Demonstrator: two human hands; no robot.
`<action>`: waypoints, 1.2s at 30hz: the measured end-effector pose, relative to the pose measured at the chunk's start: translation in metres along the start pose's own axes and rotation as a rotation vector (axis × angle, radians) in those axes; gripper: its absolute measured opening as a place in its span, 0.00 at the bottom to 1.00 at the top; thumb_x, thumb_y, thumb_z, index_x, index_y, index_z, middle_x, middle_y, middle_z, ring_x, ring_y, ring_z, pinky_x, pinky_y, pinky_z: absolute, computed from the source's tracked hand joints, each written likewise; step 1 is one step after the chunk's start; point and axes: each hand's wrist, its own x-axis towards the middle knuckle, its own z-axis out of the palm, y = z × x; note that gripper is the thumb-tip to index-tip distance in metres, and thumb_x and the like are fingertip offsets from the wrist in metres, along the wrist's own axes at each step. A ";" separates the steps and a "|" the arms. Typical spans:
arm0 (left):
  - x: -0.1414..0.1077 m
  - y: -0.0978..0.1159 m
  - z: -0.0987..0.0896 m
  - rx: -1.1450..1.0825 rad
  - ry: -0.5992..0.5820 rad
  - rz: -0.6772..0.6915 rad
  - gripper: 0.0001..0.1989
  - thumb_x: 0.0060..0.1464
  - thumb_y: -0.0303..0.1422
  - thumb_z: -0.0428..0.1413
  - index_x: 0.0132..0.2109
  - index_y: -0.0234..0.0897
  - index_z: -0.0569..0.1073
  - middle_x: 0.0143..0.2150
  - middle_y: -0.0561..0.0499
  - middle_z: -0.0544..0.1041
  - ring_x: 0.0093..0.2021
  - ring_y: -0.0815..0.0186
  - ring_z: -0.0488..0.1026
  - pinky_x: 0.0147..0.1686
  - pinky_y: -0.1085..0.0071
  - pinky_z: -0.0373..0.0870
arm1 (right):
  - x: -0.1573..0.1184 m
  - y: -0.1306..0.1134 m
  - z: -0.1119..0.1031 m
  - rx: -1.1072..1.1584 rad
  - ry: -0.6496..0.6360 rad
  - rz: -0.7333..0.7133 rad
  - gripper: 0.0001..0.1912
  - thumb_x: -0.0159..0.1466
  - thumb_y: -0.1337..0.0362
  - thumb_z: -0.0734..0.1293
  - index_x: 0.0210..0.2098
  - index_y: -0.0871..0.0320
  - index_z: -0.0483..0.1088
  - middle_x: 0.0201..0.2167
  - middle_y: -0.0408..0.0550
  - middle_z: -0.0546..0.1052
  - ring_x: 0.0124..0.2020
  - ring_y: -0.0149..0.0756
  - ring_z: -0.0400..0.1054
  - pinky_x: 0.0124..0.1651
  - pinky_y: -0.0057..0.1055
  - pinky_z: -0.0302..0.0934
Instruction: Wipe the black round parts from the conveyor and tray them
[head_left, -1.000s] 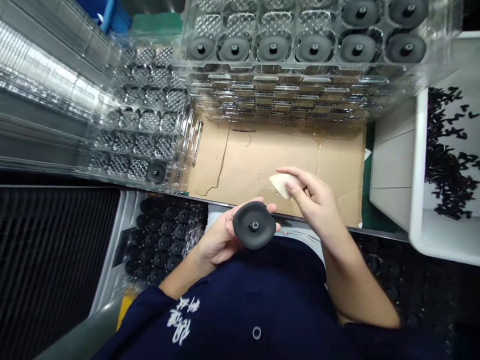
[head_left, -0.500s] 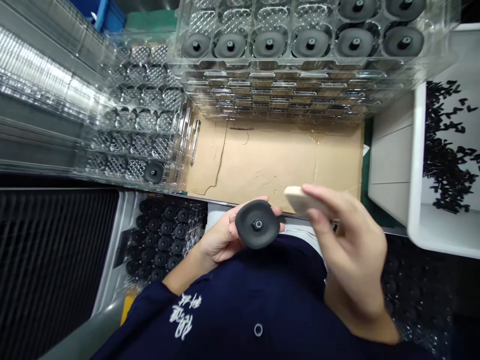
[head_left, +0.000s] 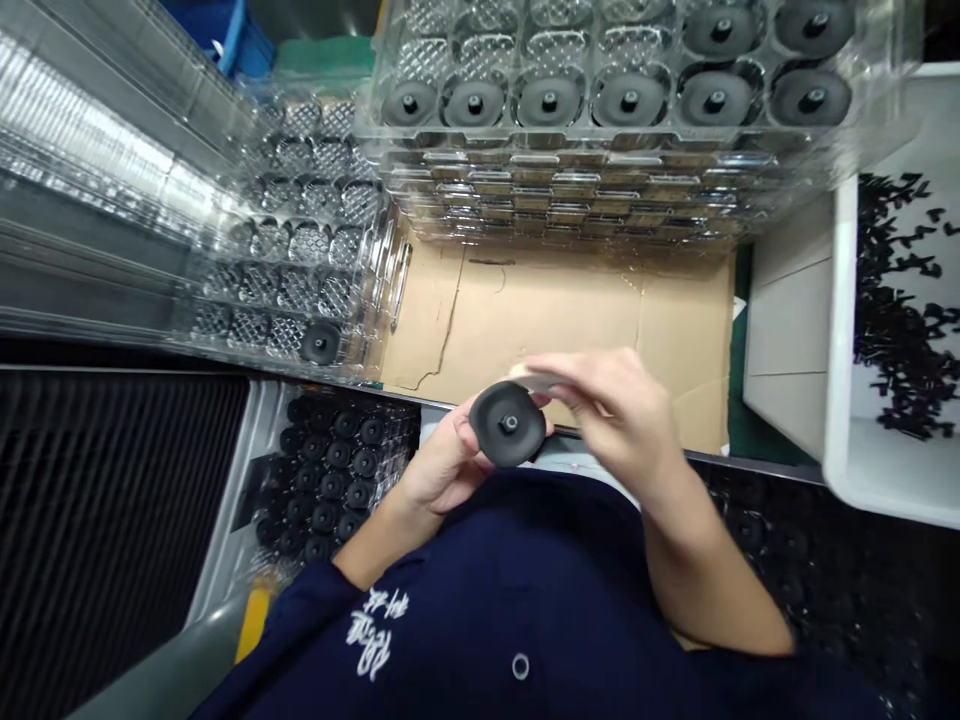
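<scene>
My left hand (head_left: 442,465) grips a black rounded-square part (head_left: 508,425) with a small raised stem at its middle, the stem side facing up. Its fingers wrap under the part, so their tips are partly hidden. My right hand (head_left: 619,410) pinches a flat cream-coloured pad (head_left: 531,378) and holds it against or right beside the part's upper right edge; whether the two touch is hard to tell. The right fingers are slightly blurred. Both hands are just in front of my body, near the cardboard's front edge.
Cardboard (head_left: 547,310) covers the work surface. Behind it stand stacked clear trays (head_left: 555,165) with black parts in the top one. Another clear tray (head_left: 292,270) at left holds one black part. A white bin (head_left: 840,330) at right contains small black pieces. More black parts (head_left: 330,470) sit lower left.
My right hand has moved left with the cream pad, from apart to the black part's edge. My left hand has tilted the part a little. The camera view has shifted slightly.
</scene>
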 end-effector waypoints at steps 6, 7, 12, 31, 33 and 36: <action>-0.002 0.008 -0.002 -0.075 -0.034 0.025 0.37 0.31 0.46 0.71 0.51 0.42 0.74 0.51 0.45 0.78 0.45 0.58 0.77 0.40 0.71 0.73 | -0.059 0.050 0.027 0.176 -0.125 0.465 0.14 0.67 0.59 0.62 0.48 0.54 0.74 0.44 0.49 0.79 0.40 0.36 0.74 0.41 0.32 0.66; -0.001 0.008 -0.003 -0.073 -0.035 0.016 0.38 0.31 0.46 0.71 0.52 0.42 0.74 0.50 0.45 0.78 0.45 0.58 0.77 0.40 0.71 0.73 | -0.067 0.053 0.032 0.199 -0.156 0.485 0.15 0.67 0.58 0.62 0.48 0.54 0.75 0.43 0.49 0.79 0.40 0.37 0.74 0.40 0.33 0.67; -0.001 0.006 0.003 -0.065 -0.091 -0.001 0.28 0.39 0.38 0.70 0.51 0.47 0.75 0.49 0.49 0.79 0.45 0.60 0.78 0.47 0.68 0.72 | -0.058 0.034 0.015 0.137 0.039 0.532 0.14 0.65 0.60 0.64 0.49 0.52 0.74 0.43 0.48 0.79 0.42 0.38 0.74 0.40 0.34 0.68; 0.002 -0.003 0.010 0.054 0.081 0.352 0.33 0.32 0.39 0.72 0.50 0.49 0.75 0.51 0.52 0.78 0.50 0.59 0.75 0.53 0.66 0.70 | -0.027 -0.049 0.025 -0.193 0.264 -0.099 0.22 0.62 0.76 0.62 0.56 0.67 0.64 0.43 0.57 0.79 0.34 0.36 0.71 0.37 0.35 0.62; -0.001 -0.003 0.017 0.022 0.034 0.361 0.31 0.35 0.39 0.71 0.50 0.51 0.75 0.51 0.53 0.78 0.50 0.60 0.76 0.53 0.65 0.71 | -0.027 -0.055 0.020 -0.120 0.192 -0.152 0.22 0.62 0.75 0.62 0.56 0.68 0.63 0.41 0.56 0.79 0.32 0.35 0.71 0.36 0.34 0.63; -0.007 0.000 0.024 0.043 -0.035 0.318 0.30 0.34 0.40 0.71 0.49 0.46 0.77 0.48 0.50 0.80 0.48 0.59 0.77 0.52 0.65 0.72 | -0.016 -0.057 0.013 -0.077 0.201 -0.157 0.19 0.65 0.72 0.61 0.55 0.62 0.66 0.41 0.50 0.79 0.34 0.33 0.71 0.38 0.34 0.64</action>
